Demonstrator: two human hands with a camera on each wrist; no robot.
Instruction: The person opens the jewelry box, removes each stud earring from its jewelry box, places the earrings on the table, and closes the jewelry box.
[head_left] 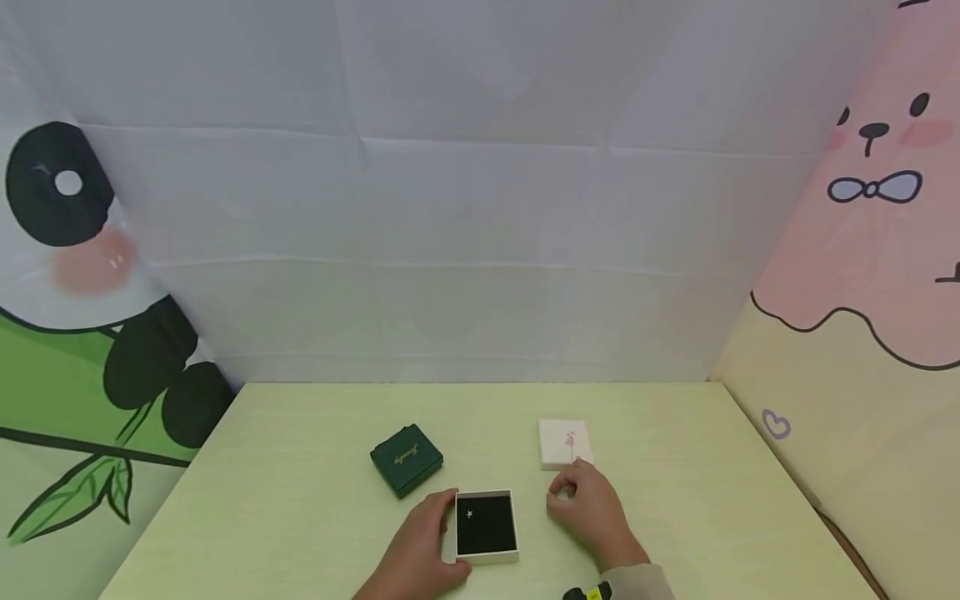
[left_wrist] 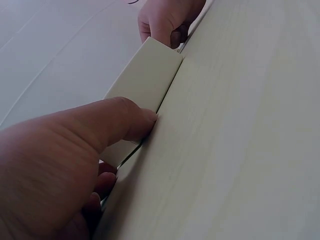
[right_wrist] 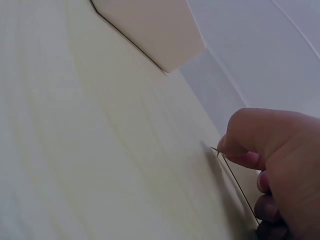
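Observation:
My left hand [head_left: 423, 537] grips a small white jewellery box [head_left: 515, 533] by its left side, thumb at the near corner and fingers behind. Inside it lies a black insert [head_left: 489, 533] with a small star stud earring [head_left: 469, 514] on its upper left part. To the right of the box, my right hand [head_left: 592, 508] pinches a tiny pointed star earring [right_wrist: 215, 149] between thumb and forefinger, low over the table. The hand covers most of this earring. Just beyond the right hand lies the white lid [head_left: 558, 442] with a pink flower print.
A dark green box [head_left: 407, 460] with gold script sits turned at an angle, behind and left of the white box. The pale wood table [head_left: 300, 467] meets a white cloth backdrop [head_left: 480, 250], with printed cartoon panels at both sides.

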